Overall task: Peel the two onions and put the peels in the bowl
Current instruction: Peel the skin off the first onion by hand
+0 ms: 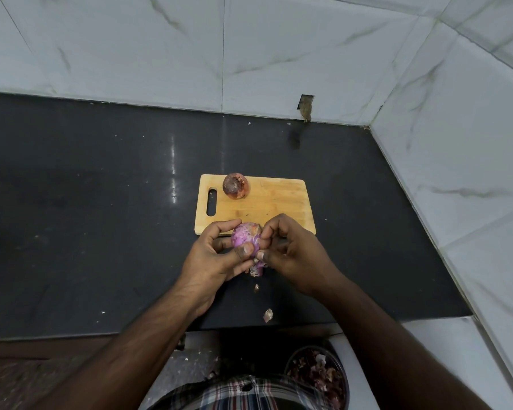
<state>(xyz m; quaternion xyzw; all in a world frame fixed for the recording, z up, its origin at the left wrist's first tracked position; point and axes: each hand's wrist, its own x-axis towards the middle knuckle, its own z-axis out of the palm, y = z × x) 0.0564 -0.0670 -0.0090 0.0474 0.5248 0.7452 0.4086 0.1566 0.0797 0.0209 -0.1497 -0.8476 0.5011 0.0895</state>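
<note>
I am cradling the half-peeled onion (246,239) in my left hand (216,255), just off the cutting board's (267,205) six o'clock edge, while my right hand (290,253) is pinching its papery, brittle skin; the bared flesh looks slick, so I am gripping near the root.

The held onion (246,238) is bright purple-pink with pale streaks and a brownish patch at its top. The other onion (236,185) is coppery orange-brown and dark maroon. The board (267,207) is light honey-tan wood with fine grain. The desk (101,220) is glossy black, flecked white. The wall tiles (160,48) are pale grey-white with thin dark marble veins. The bowl (342,377) holds dark maroon and tan peels (317,374). The shirt (243,393) is plaid in white, navy and red.
</note>
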